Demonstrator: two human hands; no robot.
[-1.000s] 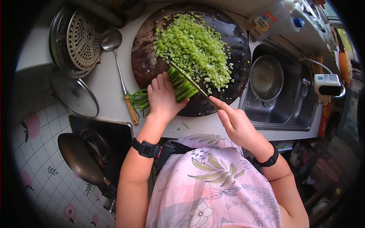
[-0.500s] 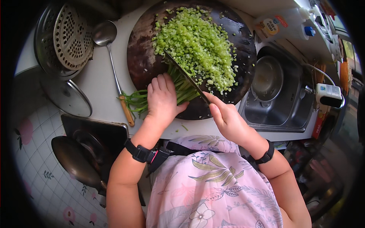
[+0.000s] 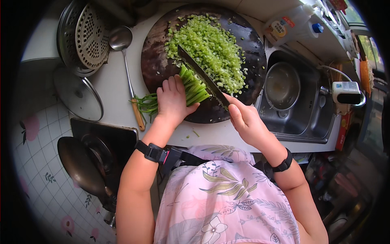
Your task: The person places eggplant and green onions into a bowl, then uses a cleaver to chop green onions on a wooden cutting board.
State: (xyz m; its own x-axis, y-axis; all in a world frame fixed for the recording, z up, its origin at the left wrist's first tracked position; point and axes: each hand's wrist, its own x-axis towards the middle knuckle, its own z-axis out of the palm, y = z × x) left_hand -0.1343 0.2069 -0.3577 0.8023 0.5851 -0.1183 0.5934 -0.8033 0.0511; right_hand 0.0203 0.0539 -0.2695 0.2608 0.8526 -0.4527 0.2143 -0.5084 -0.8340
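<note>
On a dark round cutting board point(image 3: 158, 61), my left hand point(image 3: 172, 100) presses a bundle of green celery stalks point(image 3: 194, 86), whose thin leafy ends stick out to the left past the board's edge. My right hand point(image 3: 247, 120) grips a kitchen knife point(image 3: 200, 74) by its handle, which my fingers hide. The blade slants from upper left to lower right, just beyond the cut ends of the stalks. A wide heap of finely chopped celery point(image 3: 211, 46) covers the far part of the board, against the blade's far side.
Left of the board lies a ladle point(image 3: 129, 73) with a wooden handle. Beyond it stand perforated steamer trays point(image 3: 92, 36) and a glass lid point(image 3: 78, 94). A pan point(image 3: 79, 164) rests by the stove. To the right, the sink point(image 3: 292, 124) holds a metal bowl point(image 3: 283, 86); plastic jugs point(image 3: 286, 25) stand behind.
The blade has moved away from the stalks towards the heap, so their cut ends now show. My left hand still holds the bundle. The whole view has shifted slightly.
</note>
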